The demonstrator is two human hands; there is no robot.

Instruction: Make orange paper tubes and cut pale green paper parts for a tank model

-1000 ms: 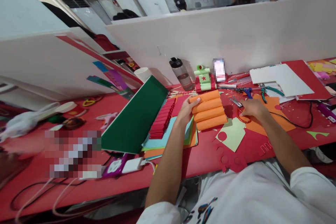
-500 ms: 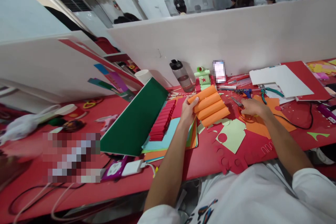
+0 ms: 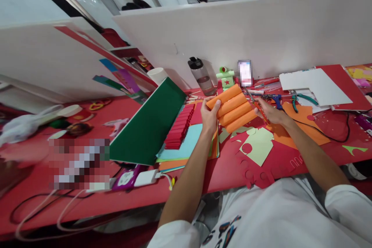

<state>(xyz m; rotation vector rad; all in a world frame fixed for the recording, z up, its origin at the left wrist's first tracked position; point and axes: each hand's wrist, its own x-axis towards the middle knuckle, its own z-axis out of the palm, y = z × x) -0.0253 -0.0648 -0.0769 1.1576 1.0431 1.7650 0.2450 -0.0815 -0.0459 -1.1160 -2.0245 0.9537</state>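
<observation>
My left hand (image 3: pixel 209 114) grips a ridged orange paper piece (image 3: pixel 234 108) by its left edge, thumb on top. It looks like several rolls lying side by side. In my right hand (image 3: pixel 269 111) is a pair of scissors (image 3: pixel 259 105) with orange handles, its blades pointing up and to the left. The scissors are close to the right edge of the orange piece; whether they touch it I cannot tell. Below the hands lie a pale green paper sheet (image 3: pixel 257 149) with a round hole and red paper scraps (image 3: pixel 258 176).
A pleated red paper piece (image 3: pixel 180 126) rests on stacked coloured sheets beside a green board (image 3: pixel 148 128). Behind stand a water bottle (image 3: pixel 202 77), a green paper figure (image 3: pixel 226 79) and a phone (image 3: pixel 245 73). Pliers (image 3: pixel 303 100) and a blue glue gun (image 3: pixel 276 100) lie at right.
My right hand has lifted the scissors from near the table, left and up toward the orange piece. My left hand still holds that piece. The view has tipped slightly downward.
</observation>
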